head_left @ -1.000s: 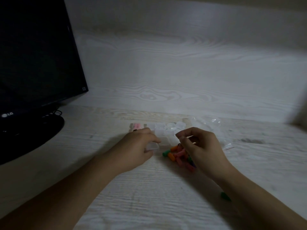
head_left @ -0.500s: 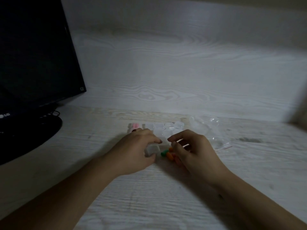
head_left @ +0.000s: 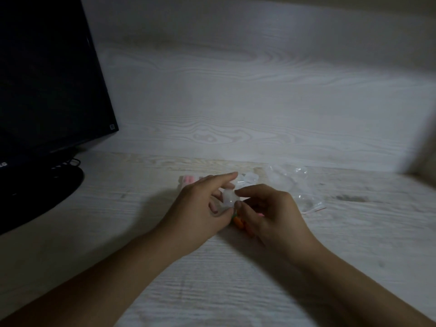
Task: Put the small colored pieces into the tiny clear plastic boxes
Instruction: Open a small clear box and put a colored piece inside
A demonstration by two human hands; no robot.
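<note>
Clear plastic box (head_left: 229,199), small and glossy, pinched by both hands' fingers (head_left: 245,191).

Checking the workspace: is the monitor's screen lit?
No, the monitor at the left edge of the desk shows a uniformly black screen.

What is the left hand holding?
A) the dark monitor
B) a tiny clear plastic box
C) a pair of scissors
B: the left hand holds a tiny clear plastic box above the table, and the right hand touches it too.
</note>
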